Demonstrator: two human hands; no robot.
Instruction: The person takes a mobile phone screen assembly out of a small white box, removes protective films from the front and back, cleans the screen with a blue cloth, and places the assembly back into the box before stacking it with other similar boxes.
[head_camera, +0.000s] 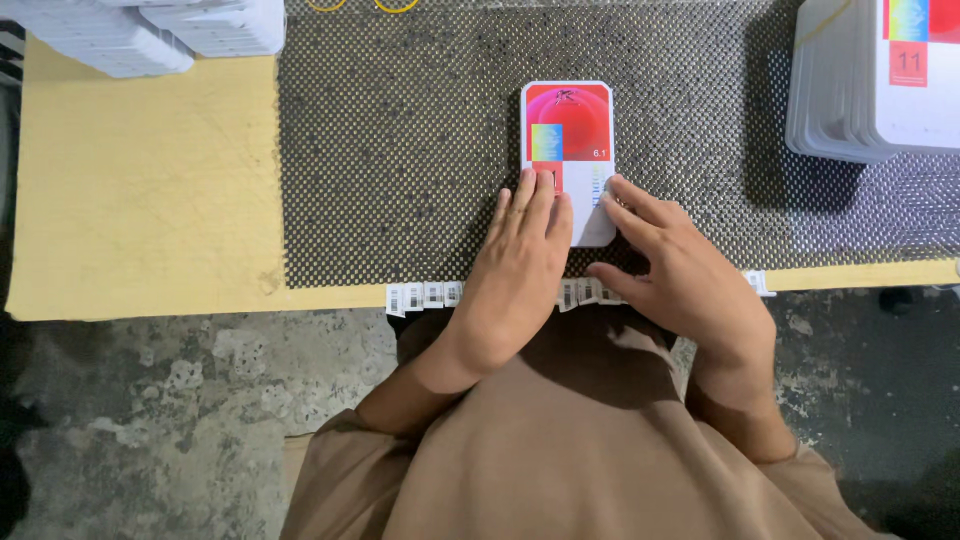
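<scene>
A flat rectangular package with rounded corners is seen just above the centre of the frame, laid face up and lengthwise on the dark mesh mat. Its upper half is printed red with a small rainbow-coloured square; its lower half is white and partly covered from below.

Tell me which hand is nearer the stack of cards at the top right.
Right. The right hand is at the flat package's right edge, below-left of the stack; the left hand lies farther left.
</scene>
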